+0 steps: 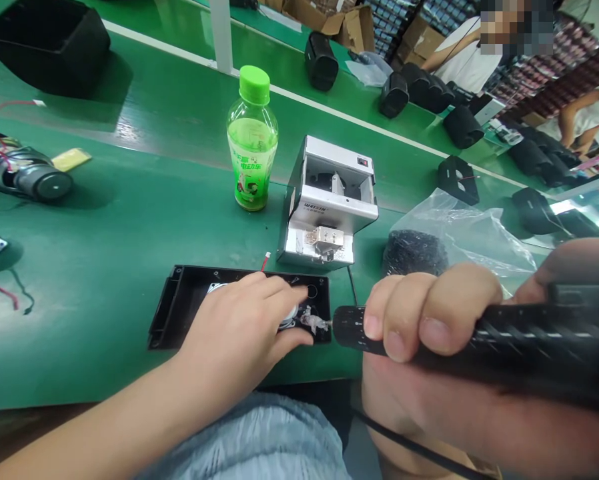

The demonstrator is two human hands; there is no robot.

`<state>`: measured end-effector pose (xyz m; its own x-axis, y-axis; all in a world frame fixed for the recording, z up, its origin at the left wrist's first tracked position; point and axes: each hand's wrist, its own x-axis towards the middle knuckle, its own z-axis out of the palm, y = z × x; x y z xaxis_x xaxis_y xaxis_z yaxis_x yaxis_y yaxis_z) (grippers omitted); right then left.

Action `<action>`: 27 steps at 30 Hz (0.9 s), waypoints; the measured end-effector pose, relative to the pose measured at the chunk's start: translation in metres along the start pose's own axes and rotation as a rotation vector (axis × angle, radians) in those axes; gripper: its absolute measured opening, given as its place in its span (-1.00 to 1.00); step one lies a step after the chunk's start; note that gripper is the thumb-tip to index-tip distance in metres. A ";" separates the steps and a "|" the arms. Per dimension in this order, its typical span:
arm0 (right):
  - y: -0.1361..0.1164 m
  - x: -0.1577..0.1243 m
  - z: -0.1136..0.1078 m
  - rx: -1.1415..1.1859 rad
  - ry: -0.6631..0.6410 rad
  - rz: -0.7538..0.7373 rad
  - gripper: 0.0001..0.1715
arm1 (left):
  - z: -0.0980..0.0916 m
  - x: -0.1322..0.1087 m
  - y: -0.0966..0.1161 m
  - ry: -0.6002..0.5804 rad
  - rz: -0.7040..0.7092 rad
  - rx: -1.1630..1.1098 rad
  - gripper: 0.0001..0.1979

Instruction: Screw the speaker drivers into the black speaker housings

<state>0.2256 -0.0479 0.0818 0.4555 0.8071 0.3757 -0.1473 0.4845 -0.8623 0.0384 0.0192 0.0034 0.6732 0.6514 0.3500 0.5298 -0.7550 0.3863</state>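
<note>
A shallow black plastic housing (167,323) lies on the green bench in front of me. Inside it my left hand (252,313) rests over a round speaker driver (288,319), thumb and fingers around its edge and covering most of it. My right hand (429,313) is wrapped around a black electric screwdriver (347,327), held nearly level with its tip pointing left. That tip is at the housing's right end, beside a crumpled whitish piece (313,320) whose kind I cannot make out. A red wire (266,261) with a white plug sticks up behind the housing.
A silver screw feeder (329,213) stands behind the housing, with a green-capped bottle (253,143) to its left. Wired speaker parts (34,175) and a black box (47,47) lie left. A plastic bag (464,233) is at right. Two people work across the bench.
</note>
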 end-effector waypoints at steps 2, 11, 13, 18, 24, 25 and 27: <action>0.005 -0.001 -0.002 -0.002 0.001 -0.003 -0.37 | -0.002 -0.002 -0.005 -0.033 -0.038 0.046 -0.27; 0.032 -0.002 -0.004 0.015 -0.009 0.087 -0.30 | -0.003 -0.001 -0.021 -0.270 -0.018 0.067 -0.79; 0.034 -0.003 -0.002 0.004 -0.007 0.098 -0.31 | -0.002 0.000 -0.021 -0.302 -0.037 0.069 -0.78; 0.038 -0.005 0.002 -0.036 0.038 0.107 -0.33 | -0.002 0.001 -0.020 -0.366 -0.060 0.066 -0.75; 0.052 -0.006 -0.003 -0.005 -0.021 0.034 -0.33 | -0.002 0.003 -0.020 -0.376 -0.076 0.060 -0.76; 0.053 -0.007 -0.005 0.005 -0.029 0.039 -0.35 | -0.001 0.003 -0.020 -0.375 -0.080 0.056 -0.76; 0.053 -0.010 -0.009 -0.002 -0.055 0.065 -0.39 | -0.001 0.003 -0.020 -0.368 -0.085 0.053 -0.77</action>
<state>0.2216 -0.0331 0.0292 0.3958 0.8543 0.3370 -0.1730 0.4298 -0.8862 0.0292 0.0365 -0.0023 0.7612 0.6484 -0.0151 0.6108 -0.7088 0.3530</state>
